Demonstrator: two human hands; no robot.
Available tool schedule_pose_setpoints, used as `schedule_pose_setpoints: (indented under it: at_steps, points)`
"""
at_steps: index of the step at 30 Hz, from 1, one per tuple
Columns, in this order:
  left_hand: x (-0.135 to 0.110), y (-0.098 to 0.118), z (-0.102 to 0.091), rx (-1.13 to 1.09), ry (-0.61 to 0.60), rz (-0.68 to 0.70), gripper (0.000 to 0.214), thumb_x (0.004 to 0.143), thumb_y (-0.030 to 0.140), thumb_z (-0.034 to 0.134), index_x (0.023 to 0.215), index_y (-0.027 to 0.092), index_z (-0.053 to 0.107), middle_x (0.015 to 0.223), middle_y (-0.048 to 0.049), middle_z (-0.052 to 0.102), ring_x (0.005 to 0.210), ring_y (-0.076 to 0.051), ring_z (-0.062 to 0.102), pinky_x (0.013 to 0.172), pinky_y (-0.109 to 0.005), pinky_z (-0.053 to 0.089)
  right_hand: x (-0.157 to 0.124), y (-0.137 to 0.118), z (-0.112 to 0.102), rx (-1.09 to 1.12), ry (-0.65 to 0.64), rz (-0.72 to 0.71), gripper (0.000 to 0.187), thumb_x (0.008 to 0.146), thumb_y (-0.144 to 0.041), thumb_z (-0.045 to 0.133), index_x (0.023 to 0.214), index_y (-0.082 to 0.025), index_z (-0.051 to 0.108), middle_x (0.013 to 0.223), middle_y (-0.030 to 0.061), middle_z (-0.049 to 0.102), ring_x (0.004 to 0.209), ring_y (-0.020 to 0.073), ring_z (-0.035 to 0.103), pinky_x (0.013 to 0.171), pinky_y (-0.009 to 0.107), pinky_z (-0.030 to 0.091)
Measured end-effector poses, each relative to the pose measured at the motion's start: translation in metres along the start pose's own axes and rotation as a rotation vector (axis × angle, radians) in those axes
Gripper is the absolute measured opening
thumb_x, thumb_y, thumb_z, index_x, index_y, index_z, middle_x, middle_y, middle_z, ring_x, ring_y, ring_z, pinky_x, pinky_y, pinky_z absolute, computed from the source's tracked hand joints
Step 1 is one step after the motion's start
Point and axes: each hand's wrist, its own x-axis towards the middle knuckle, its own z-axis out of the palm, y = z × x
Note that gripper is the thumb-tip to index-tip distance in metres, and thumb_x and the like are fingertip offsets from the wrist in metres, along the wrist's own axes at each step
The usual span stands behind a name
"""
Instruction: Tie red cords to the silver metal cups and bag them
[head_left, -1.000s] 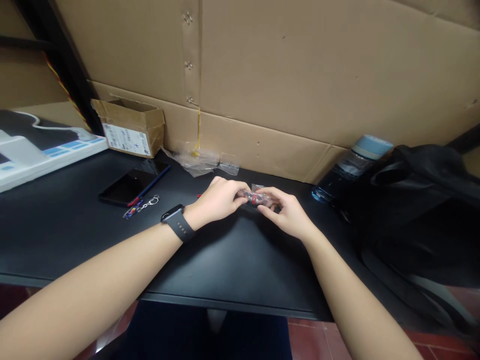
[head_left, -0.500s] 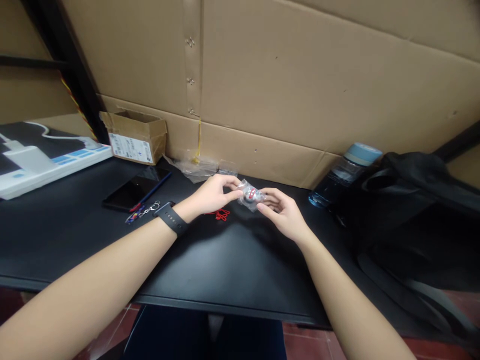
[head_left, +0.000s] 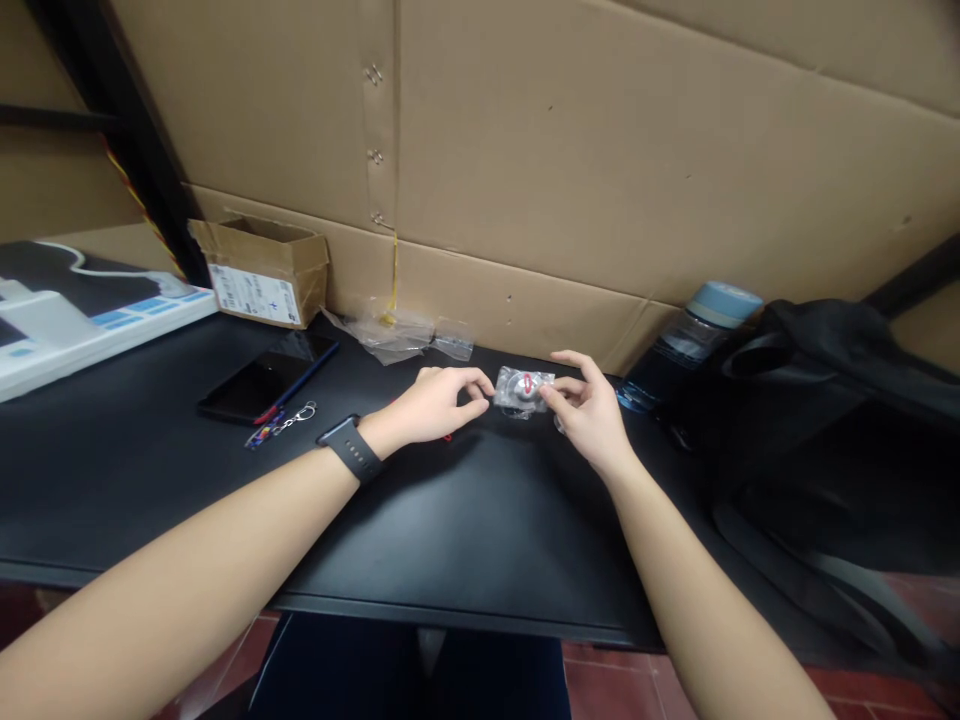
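A small clear plastic packet, with a silver round piece marked in red inside, is held by its right end between the thumb and a finger of the right hand, whose forefinger is raised clear; the packet is seen over the middle of the black bench, though whether its underside is touching the surface cannot be told. The left hand, with a dark watch worn at its wrist, is placed just beside the packet's left edge; its thumb and forefinger are parted by a narrow gap, and contact with the packet cannot be made out. A red cord is mostly hidden beneath the left hand; to its left a keychain is laid beside a dark-screened device; behind, clear plastic bags are spread near an open cardboard box; on the right, a blue-lidded bottle is seen tilted beside a black bag.
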Motion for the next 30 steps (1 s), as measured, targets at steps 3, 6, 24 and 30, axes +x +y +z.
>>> schedule_pose_setpoints:
  at_steps: [3, 6, 24, 30]
  points:
    - [-0.001, 0.002, 0.001, 0.109, -0.038, 0.021, 0.019, 0.093, 0.031, 0.059, 0.107, 0.025, 0.071, 0.097, 0.0009, 0.079, 0.095, -0.020, 0.072, 0.092, -0.034, 0.044, 0.008, 0.011, -0.012, -0.037, 0.141, -0.004, 0.027, 0.085, -0.034, 0.069, 0.108, -0.021, 0.068, 0.082, 0.0037, 0.074, 0.064, 0.0171, 0.066, 0.058, 0.028, 0.052]
    - [-0.003, 0.002, 0.004, 0.195, -0.062, 0.065, 0.018, 0.093, 0.031, 0.057, 0.101, 0.026, 0.072, 0.099, 0.0002, 0.079, 0.102, -0.022, 0.069, 0.093, -0.037, 0.038, 0.015, 0.028, -0.025, -0.129, 0.215, 0.022, 0.015, 0.081, -0.030, 0.068, 0.087, -0.017, 0.072, 0.086, 0.0085, 0.076, 0.077, 0.0210, 0.070, 0.070, 0.031, 0.054]
    - [-0.006, -0.004, 0.009, 0.249, -0.104, 0.122, 0.019, 0.092, 0.031, 0.056, 0.094, 0.026, 0.074, 0.100, -0.0024, 0.077, 0.104, -0.023, 0.065, 0.092, -0.038, 0.034, 0.020, 0.063, -0.031, -0.438, -0.050, 0.239, 0.016, 0.078, -0.027, 0.066, 0.091, -0.020, 0.071, 0.069, 0.0017, 0.074, 0.060, 0.0170, 0.067, 0.062, 0.027, 0.051]
    - [-0.006, -0.005, 0.009, 0.257, -0.123, 0.130, 0.017, 0.092, 0.031, 0.057, 0.092, 0.027, 0.074, 0.098, -0.0006, 0.077, 0.103, -0.023, 0.065, 0.089, -0.037, 0.033, 0.018, 0.059, -0.038, -0.458, -0.123, 0.260, 0.028, 0.079, -0.028, 0.070, 0.105, -0.021, 0.067, 0.077, -0.0001, 0.072, 0.060, 0.0149, 0.065, 0.063, 0.027, 0.051]
